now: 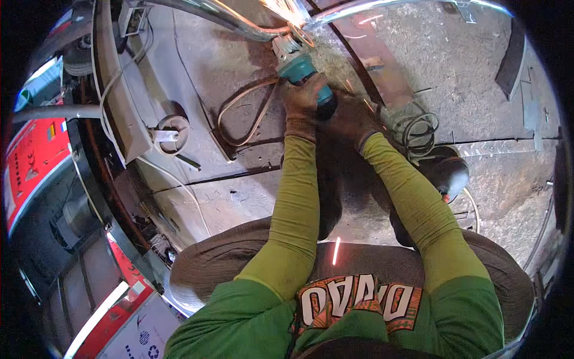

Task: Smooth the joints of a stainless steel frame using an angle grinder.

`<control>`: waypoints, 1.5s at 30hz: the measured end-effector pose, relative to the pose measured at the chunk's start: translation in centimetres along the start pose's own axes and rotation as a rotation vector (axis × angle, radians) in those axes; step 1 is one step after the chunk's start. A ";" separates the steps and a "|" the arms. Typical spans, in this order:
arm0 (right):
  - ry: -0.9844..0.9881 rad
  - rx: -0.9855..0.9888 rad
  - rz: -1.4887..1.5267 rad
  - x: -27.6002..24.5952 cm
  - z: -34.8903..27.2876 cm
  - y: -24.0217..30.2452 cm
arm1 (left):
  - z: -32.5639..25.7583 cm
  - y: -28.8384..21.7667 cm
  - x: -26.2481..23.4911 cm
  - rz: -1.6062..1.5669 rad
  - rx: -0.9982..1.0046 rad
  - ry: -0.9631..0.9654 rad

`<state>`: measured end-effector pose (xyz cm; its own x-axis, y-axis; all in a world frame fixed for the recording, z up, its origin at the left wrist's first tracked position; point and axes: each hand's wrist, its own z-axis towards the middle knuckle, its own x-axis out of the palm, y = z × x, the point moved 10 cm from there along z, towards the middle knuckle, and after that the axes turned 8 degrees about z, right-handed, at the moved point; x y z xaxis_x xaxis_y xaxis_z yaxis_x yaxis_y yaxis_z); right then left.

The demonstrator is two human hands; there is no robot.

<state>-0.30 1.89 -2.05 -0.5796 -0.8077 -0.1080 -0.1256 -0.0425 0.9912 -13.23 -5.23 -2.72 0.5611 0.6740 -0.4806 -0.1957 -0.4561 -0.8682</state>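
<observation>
Left hand: gloved, closed around the body of the teal angle grinder.
Right hand: gloved, closed on the grinder's rear end — just behind the left.
Grinder: disc against the curved metal tube, sparks flying at the contact.
Floor: rough concrete — coiled cable beside the right hand.

Glossy metal tube; rough concrete floor; teal plastic grinder.

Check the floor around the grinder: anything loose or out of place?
Yes. The angle grinder throws sparks at the metal tube, while a coiled cable lies close by the right hand, and one spark reaches the lap.
</observation>
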 end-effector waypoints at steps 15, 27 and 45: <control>0.080 0.229 -0.449 -0.4 -0.9 -0.3 | -1.5 1.8 1.5 0.618 0.750 -0.044; 0.090 0.345 -0.453 -3.0 -2.0 -0.9 | -1.9 0.9 5.3 0.189 0.162 0.175; -0.058 0.354 -0.577 -4.8 -2.6 1.8 | -3.3 2.4 10.5 -0.956 -0.517 0.381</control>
<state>4.37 4.17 0.43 -0.3819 -0.6803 -0.6256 -0.6779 -0.2539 0.6899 -5.18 -1.15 -9.47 0.5262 0.6937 0.4917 0.7444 -0.0964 -0.6607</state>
